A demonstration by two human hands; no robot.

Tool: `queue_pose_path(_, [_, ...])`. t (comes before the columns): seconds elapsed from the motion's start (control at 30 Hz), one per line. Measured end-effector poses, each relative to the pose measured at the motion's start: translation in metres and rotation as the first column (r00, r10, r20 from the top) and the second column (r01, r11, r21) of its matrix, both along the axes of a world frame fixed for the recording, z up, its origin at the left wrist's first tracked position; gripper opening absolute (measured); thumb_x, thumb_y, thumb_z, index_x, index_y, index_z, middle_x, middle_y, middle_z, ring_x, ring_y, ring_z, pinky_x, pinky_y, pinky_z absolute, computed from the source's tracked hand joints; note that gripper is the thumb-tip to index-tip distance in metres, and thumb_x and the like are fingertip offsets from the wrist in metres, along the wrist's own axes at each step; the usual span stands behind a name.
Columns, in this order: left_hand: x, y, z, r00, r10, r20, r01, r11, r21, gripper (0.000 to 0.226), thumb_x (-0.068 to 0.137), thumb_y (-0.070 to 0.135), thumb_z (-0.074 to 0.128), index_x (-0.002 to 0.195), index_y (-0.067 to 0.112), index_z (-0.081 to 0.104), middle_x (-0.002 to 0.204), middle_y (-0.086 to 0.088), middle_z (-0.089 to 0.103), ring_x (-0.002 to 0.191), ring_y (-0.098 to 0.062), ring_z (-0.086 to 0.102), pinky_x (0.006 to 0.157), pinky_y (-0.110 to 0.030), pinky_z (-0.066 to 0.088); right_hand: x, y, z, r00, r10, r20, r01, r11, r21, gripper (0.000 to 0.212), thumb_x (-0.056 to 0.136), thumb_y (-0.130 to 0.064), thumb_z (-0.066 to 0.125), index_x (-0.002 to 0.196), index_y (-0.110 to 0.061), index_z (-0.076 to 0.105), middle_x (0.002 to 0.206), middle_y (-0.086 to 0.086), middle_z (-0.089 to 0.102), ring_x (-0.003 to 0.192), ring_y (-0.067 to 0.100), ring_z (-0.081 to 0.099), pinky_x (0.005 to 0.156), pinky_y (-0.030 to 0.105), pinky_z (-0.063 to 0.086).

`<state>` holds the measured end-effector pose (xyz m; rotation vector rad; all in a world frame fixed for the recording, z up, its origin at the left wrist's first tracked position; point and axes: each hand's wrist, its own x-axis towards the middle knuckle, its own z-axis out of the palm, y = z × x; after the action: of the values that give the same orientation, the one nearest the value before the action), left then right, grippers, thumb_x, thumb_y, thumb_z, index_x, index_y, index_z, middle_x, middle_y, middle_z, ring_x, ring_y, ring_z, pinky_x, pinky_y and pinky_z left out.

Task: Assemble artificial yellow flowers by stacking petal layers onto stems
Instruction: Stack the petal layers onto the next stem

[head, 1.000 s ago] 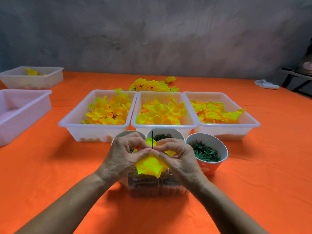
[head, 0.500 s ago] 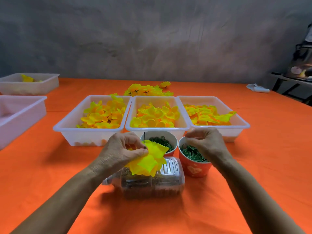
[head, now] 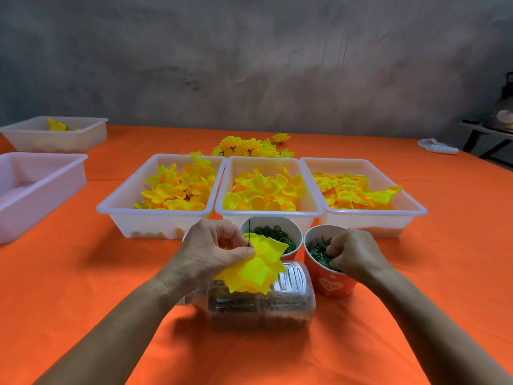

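Left hand (head: 213,251) pinches petal stack (head: 258,269), stem (head: 249,232) upright above its fingers; right hand (head: 355,252), curled, digs green pieces (head: 319,250) just rightward.

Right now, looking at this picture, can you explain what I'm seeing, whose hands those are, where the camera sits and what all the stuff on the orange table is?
There is no machine: a person wears a camera on the head, looking down at their own hands. The left hand pinches a half-built yellow flower on a thin dark stem. The right hand reaches into a red cup of small green pieces. On the orange table stand three white trays of yellow petals, a white cup of dark rings, a clear plastic box, and finished flowers behind.
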<state>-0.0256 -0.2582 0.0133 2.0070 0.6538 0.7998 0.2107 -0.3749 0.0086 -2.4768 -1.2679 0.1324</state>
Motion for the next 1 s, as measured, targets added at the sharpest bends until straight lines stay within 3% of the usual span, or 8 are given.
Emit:
queue_pose_path(0.1, [0.0, 0.0, 0.0, 1.0, 0.013, -0.005, -0.013, 1.0, -0.004, 0.012, 0.072, 0.013, 0.08, 0.064, 0.016, 0.071, 0.072, -0.007, 0.069, 0.068, -0.013, 0.06, 0.065, -0.032, 0.05, 0.002, -0.002, 0.001, 0.999, -0.002, 0.033, 0.003, 0.999, -0.037, 0.021, 0.068, 0.003, 0.066, 0.066, -0.017, 0.071, 0.08, 0.01, 0.07, 0.094, 0.032, 0.063, 0.075, 0.031, 0.049])
queue_pose_path(0.2, [0.0, -0.001, 0.0, 1.0, 0.023, -0.007, -0.023, 1.0, -0.009, 0.012, 0.071, 0.014, 0.08, 0.064, 0.016, 0.071, 0.071, -0.004, 0.069, 0.067, -0.01, 0.06, 0.063, -0.026, 0.049, 0.001, -0.002, 0.001, 0.997, -0.01, 0.072, 0.014, 0.998, -0.063, 0.02, 0.069, -0.001, 0.067, 0.078, -0.017, 0.076, 0.092, 0.01, 0.072, 0.097, 0.031, 0.063, 0.077, 0.032, 0.05])
queue_pose_path(0.33, [0.0, -0.002, 0.0, 1.0, 0.03, -0.004, -0.03, 0.999, -0.017, 0.013, 0.072, 0.013, 0.08, 0.063, 0.017, 0.07, 0.072, -0.003, 0.069, 0.066, -0.008, 0.061, 0.062, -0.019, 0.047, 0.002, -0.002, 0.003, 0.999, -0.001, -0.038, 0.003, 0.998, 0.061, 0.025, 0.067, 0.008, 0.068, 0.08, -0.011, 0.078, 0.089, 0.009, 0.074, 0.093, 0.027, 0.065, 0.08, 0.033, 0.052])
queue_pose_path(0.5, [0.001, -0.002, 0.001, 1.0, 0.026, -0.006, -0.026, 1.0, -0.009, 0.014, 0.072, 0.012, 0.079, 0.063, 0.017, 0.07, 0.072, -0.004, 0.069, 0.066, -0.008, 0.06, 0.063, -0.02, 0.048, 0.002, -0.005, 0.007, 0.995, -0.045, -0.083, 0.063, 0.974, 0.218, 0.022, 0.071, 0.007, 0.069, 0.083, -0.009, 0.077, 0.088, 0.01, 0.073, 0.087, 0.024, 0.066, 0.081, 0.034, 0.053])
queue_pose_path(0.73, [0.001, -0.003, 0.0, 0.999, 0.042, -0.012, -0.042, 0.999, -0.023, 0.011, 0.072, 0.014, 0.079, 0.065, 0.015, 0.071, 0.073, -0.005, 0.07, 0.067, -0.009, 0.061, 0.063, -0.02, 0.048, 0.008, -0.011, 0.009, 0.985, -0.051, -0.163, 0.091, 0.965, 0.248, 0.021, 0.07, 0.006, 0.066, 0.083, -0.008, 0.074, 0.069, 0.003, 0.064, 0.066, 0.016, 0.06, 0.059, 0.018, 0.043])
queue_pose_path(0.83, [0.0, -0.003, 0.001, 0.999, 0.047, -0.025, -0.047, 0.999, -0.014, 0.01, 0.072, 0.016, 0.079, 0.066, 0.015, 0.071, 0.074, -0.005, 0.07, 0.069, -0.012, 0.062, 0.064, -0.023, 0.05, 0.007, -0.011, 0.006, 0.988, -0.031, -0.152, 0.079, 0.946, 0.315, 0.021, 0.072, 0.008, 0.064, 0.083, -0.007, 0.075, 0.071, 0.001, 0.066, 0.073, 0.017, 0.064, 0.07, 0.021, 0.048])
queue_pose_path(1.0, [0.001, -0.004, 0.002, 0.999, 0.044, -0.021, -0.045, 0.999, -0.021, 0.011, 0.072, 0.014, 0.079, 0.066, 0.016, 0.07, 0.075, -0.006, 0.07, 0.069, -0.012, 0.062, 0.065, -0.024, 0.05, 0.008, -0.01, -0.001, 0.958, -0.013, -0.287, 0.123, 0.92, 0.372, 0.033, 0.076, 0.01, 0.058, 0.098, -0.008, 0.075, 0.092, 0.008, 0.074, 0.084, 0.016, 0.067, 0.085, 0.029, 0.053])
